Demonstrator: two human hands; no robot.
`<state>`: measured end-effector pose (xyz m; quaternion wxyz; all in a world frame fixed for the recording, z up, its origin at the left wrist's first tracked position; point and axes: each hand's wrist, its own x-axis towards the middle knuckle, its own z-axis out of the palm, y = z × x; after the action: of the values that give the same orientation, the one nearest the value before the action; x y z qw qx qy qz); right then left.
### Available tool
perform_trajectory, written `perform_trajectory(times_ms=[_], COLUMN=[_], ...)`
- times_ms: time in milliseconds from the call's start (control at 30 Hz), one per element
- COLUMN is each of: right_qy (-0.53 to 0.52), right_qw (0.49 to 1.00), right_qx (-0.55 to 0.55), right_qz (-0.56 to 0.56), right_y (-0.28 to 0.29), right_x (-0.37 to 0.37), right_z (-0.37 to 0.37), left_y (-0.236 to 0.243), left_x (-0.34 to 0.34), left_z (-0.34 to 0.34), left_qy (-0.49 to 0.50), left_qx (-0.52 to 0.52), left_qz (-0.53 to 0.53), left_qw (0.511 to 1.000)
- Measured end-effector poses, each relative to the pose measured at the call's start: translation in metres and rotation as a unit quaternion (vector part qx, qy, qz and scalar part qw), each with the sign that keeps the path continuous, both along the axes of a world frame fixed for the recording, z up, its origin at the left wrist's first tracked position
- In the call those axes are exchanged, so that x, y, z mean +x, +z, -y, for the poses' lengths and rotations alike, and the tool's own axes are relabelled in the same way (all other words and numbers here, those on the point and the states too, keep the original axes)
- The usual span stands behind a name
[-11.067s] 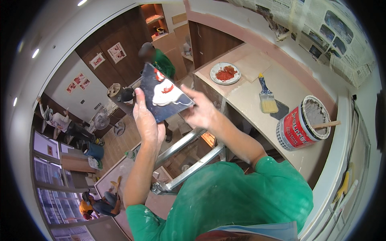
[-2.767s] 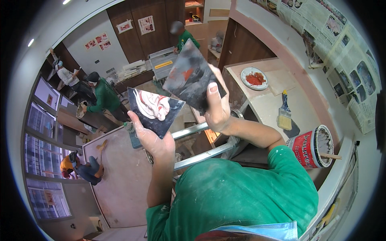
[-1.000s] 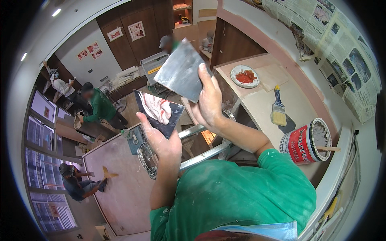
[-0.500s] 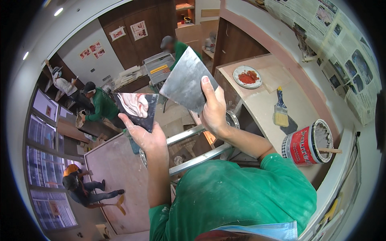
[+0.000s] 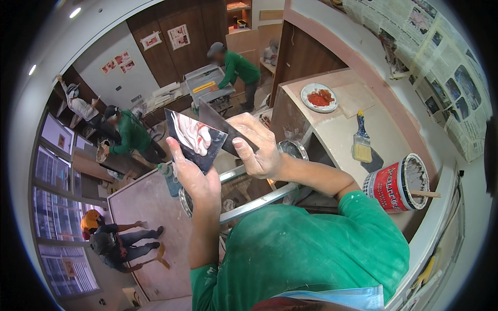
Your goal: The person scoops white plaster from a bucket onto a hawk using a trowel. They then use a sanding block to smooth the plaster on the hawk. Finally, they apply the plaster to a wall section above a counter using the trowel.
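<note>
My left hand [image 5: 196, 179] grips a dark flat plate [image 5: 215, 144], which carries a thick smear of pinkish-white putty [image 5: 191, 133]. Beside it, my right hand [image 5: 257, 147] is closed on a flat metal putty spreader [image 5: 220, 126], thumb on the near face and fingers behind. The spreader is seen at a steep angle, its lower edge close to the plate's right corner; whether they touch I cannot tell.
On the worktop [image 5: 332, 132] at right lie a round lid with red paste [image 5: 319, 98], a paintbrush [image 5: 361, 137] and a tilted red-labelled tin [image 5: 389, 187] with a stick. Metal ladder rails [image 5: 259, 203] run below my arms. Several co-workers, one near a table saw [image 5: 205, 83], are around the room.
My right hand turned the spreader from face-on to steeply angled and brought it left and down against the plate's side. The plate shifted slightly right. A co-worker at lower left moved an arm.
</note>
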<state>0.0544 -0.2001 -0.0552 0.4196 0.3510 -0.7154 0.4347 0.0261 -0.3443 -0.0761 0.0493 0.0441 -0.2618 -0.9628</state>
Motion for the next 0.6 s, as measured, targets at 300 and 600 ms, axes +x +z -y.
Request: perform_trajectory(times_ms=[300, 600], right_qy=[0.168, 0.493], right_qw=[0.724, 0.387], right_qx=[-0.393, -0.449], right_qz=[0.542, 0.637], right_y=[-0.005, -0.02], right_x=[0.006, -0.008], right_z=[-0.026, -0.007], left_y=[0.001, -0.003], left_x=[-0.011, -0.005], left_z=[0.021, -0.013], left_qy=[0.007, -0.062], left_qx=[0.011, -0.063], left_qz=[-0.029, -0.058], left_qw=[1.0, 0.994])
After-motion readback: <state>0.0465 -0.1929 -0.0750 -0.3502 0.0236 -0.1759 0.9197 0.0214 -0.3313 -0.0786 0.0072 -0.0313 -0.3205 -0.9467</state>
